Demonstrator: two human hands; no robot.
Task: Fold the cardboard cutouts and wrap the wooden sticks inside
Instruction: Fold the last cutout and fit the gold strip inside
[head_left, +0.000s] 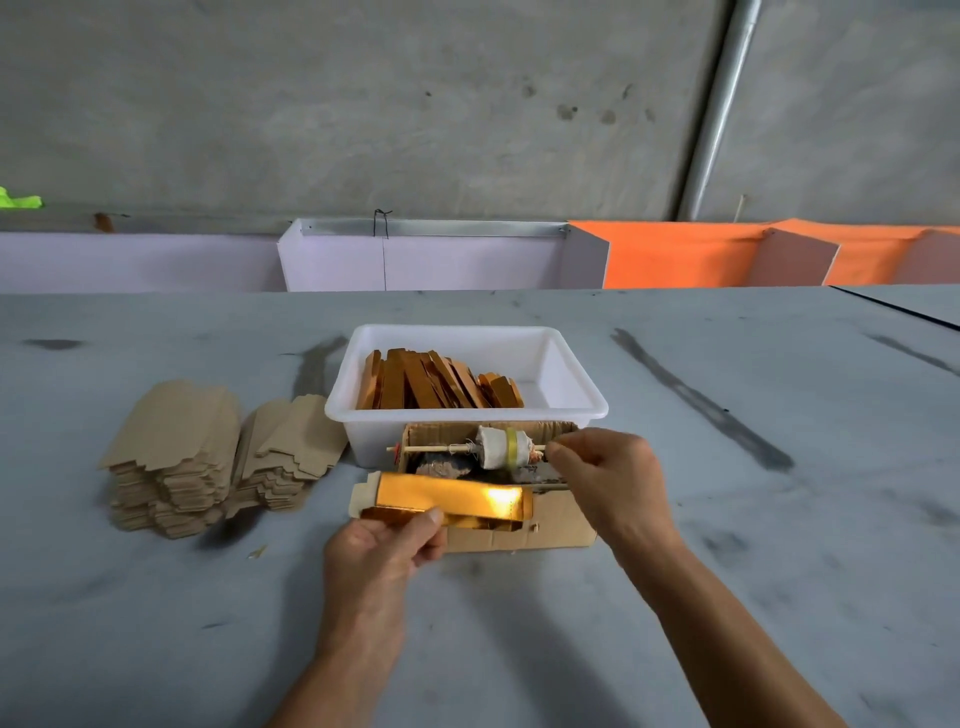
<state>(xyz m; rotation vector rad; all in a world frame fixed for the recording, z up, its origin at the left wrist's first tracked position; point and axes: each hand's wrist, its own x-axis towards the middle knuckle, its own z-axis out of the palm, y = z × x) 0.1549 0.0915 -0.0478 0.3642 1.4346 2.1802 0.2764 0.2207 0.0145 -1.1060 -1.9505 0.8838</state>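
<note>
Head view, the only one. Two hands over a grey table (727, 519).

Left hand (382, 545), at 6 o'clock of the white tub: thumb and curled fingers grip one gold-faced folded cutout (452, 501), held level, its plain tan flap sticking out at the 9 o'clock end. What is inside it cannot be told.

Right hand (605, 480), at 3 o'clock of the cutout: fingertips pinched together near the end of a thin wooden spindle (431, 448). Whether they hold thread or the spindle tip cannot be told. The two hands are apart.

One white plastic tub (571, 410) at table centre, holding a heap of gold-wrapped sticks (431, 384) on its 9 o'clock side; too overlapped to count.

One open cardboard box (550, 535) just at 6 o'clock of the tub. The spindle spans it and carries one white spool (493, 447) with a yellow band.

Two stacks of flat tan cutouts (208, 457) at 9 o'clock of the tub, touching each other; sheets too many to count.
</note>
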